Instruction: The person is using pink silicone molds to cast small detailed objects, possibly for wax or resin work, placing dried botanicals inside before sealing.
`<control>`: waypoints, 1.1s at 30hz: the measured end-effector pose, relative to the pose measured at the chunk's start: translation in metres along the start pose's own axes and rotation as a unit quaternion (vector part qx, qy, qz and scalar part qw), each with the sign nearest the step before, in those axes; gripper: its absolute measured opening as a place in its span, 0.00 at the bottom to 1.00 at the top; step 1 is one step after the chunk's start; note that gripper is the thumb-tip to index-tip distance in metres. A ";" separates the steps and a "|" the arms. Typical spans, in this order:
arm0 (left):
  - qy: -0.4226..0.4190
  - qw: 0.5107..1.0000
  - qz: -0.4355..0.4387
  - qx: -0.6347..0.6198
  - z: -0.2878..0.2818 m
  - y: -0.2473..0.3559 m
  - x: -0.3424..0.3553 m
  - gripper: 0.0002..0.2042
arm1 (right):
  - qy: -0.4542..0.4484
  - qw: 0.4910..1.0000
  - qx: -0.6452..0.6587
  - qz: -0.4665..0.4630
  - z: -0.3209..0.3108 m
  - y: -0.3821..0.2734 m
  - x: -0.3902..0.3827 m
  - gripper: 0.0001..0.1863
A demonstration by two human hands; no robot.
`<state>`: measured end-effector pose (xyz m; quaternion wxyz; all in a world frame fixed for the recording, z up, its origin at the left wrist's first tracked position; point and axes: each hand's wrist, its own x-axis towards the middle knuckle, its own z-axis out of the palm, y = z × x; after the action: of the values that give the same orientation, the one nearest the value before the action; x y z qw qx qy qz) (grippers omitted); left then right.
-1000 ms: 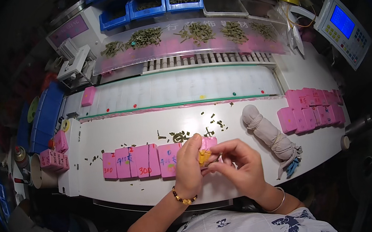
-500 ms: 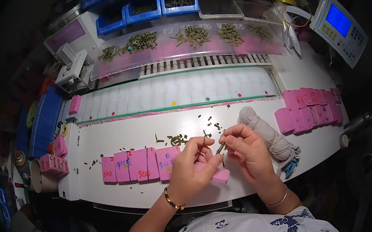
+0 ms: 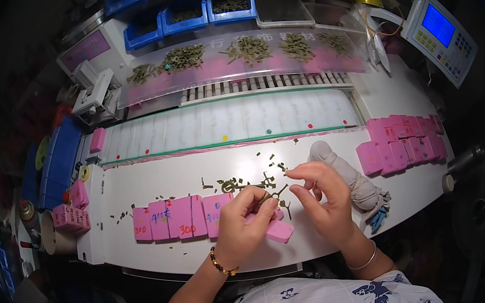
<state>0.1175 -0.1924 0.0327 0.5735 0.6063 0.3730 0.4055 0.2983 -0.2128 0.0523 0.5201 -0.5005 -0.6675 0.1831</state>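
Observation:
My left hand [image 3: 241, 217] is closed around a small pink block [image 3: 280, 231], whose end sticks out below the thumb. At its fingertips shows a thin dark-green branched piece [image 3: 282, 193]; whether the fingers pinch it or it sits on the block is hard to make out. My right hand [image 3: 325, 202] is beside it to the right, thumb and forefinger apart with nothing between them. Beyond my left hand, loose dark-green pieces [image 3: 228, 186] lie scattered on the white tabletop [image 3: 185, 170]. Marked pink blocks [image 3: 190, 216] stand in a row to its left.
A grey cloth bundle [image 3: 347, 175] lies right of my right hand, with stacked pink blocks [image 3: 391, 155] farther right. Across the back run a long white panel [image 3: 215, 121], a clear tray [image 3: 227, 72] of green pieces and blue bins [image 3: 232, 8]. A keypad display [image 3: 441, 33] stands back right.
My right thumb and forefinger have come apart, and the hand has drawn slightly away from the left. The green branched piece now shows at my left fingertips. My left hand keeps the pink block.

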 end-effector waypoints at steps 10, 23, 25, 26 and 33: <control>-0.028 0.998 -0.039 -0.045 -0.003 0.006 0.001 0.03 | -0.008 0.961 -0.215 -0.176 -0.002 0.008 0.001 0.13; -0.027 0.992 0.047 0.113 -0.003 0.008 0.005 0.04 | -0.036 0.973 -0.140 -0.180 0.007 0.010 0.001 0.08; -0.014 0.983 0.089 0.161 0.001 0.012 0.004 0.04 | -0.055 0.995 -0.015 -0.078 0.007 0.012 -0.001 0.03; 0.001 0.970 0.128 0.206 0.002 0.013 0.004 0.05 | -0.051 0.995 -0.016 -0.079 0.006 0.012 -0.003 0.03; -0.038 0.837 0.406 0.366 -0.001 0.022 0.024 0.06 | -0.114 0.790 0.496 0.343 -0.006 0.035 0.001 0.12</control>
<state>0.1261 -0.1717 0.0561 0.1081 0.8838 0.1926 0.4124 0.3208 -0.1989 0.0282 0.5204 -0.3452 -0.3240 0.7106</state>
